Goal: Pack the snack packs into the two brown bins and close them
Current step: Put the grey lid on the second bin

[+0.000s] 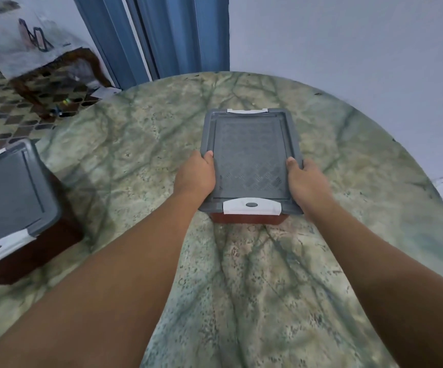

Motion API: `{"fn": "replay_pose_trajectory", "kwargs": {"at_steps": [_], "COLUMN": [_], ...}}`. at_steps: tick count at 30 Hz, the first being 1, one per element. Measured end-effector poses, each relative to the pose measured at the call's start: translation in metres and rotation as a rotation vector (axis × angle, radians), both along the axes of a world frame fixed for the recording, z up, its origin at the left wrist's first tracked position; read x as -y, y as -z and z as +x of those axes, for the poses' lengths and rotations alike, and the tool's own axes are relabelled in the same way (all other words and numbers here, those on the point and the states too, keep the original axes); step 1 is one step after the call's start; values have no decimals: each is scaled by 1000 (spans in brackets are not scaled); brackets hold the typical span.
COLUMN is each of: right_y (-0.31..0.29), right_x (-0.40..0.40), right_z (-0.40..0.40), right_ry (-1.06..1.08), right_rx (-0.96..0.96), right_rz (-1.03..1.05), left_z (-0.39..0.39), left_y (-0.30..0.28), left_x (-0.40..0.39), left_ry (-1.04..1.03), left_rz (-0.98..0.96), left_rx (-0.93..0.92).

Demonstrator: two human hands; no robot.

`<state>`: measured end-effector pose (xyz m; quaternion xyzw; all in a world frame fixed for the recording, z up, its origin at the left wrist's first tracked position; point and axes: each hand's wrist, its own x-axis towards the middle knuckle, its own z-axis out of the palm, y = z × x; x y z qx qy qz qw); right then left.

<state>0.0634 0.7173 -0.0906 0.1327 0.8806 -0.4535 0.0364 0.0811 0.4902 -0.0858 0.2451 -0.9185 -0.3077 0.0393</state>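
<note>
The brown plastic bin with the grey textured lid [250, 158] sits on the round green marbled table [140, 144], ahead of you and right of centre. Your left hand [196, 175] grips the lid's left edge and your right hand [306, 181] grips its right edge, thumbs curled over the rim.

Risks, as judged:
- The white front latch [252, 206] appears down, but the white rear latch [247, 111] cannot be verified; an unseated latch lets the lid lift.
- Uneven pressure may slide the bin across the smooth table.
- The second brown bin with a grey lid [10, 197] sits at the table's left edge and may be knocked off.

Count: two bins, two lids, two latches seen on the held bin, one on the second, zero snack packs visible.
</note>
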Motion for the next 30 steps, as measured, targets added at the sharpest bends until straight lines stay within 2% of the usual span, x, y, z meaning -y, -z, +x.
{"fn": "replay_pose_trajectory", "kwargs": {"at_steps": [5, 9, 10, 13, 15, 19, 24, 25, 28, 30], "right_y": [-10, -23, -26, -32, -39, -50, -56, -57, -52, -44], "right_x": [2, 13, 21, 69, 117, 240, 357, 377, 423, 437], "right_z": [12, 28, 34, 60, 78, 119, 143, 143, 136, 134], "right_ry": [-12, 2, -3, -88, -197, -421, -590, -612, -688, -730], "right_rx": [-50, -298, -387, -655, -709, -519, -128, -69, 58, 106], "right_rz": [90, 493, 527, 408, 278, -19, -170, -180, -83, 15], "left_z": [21, 66, 79, 122, 151, 213, 261, 264, 264, 260], "left_y": [-14, -32, -36, -48, -57, -70, -61, -53, -29, -14], "left_x": [0, 33, 47, 97, 134, 229, 323, 342, 379, 382], "left_ry": [20, 60, 59, 31, -25, -173, -464, -527, -710, -694], "left_rz": [-37, -140, -179, -289, -316, -429, -467, -388, 20, 214], "left_rx": [-52, -210, -233, -245, -241, -219, -70, -29, 91, 29]}}
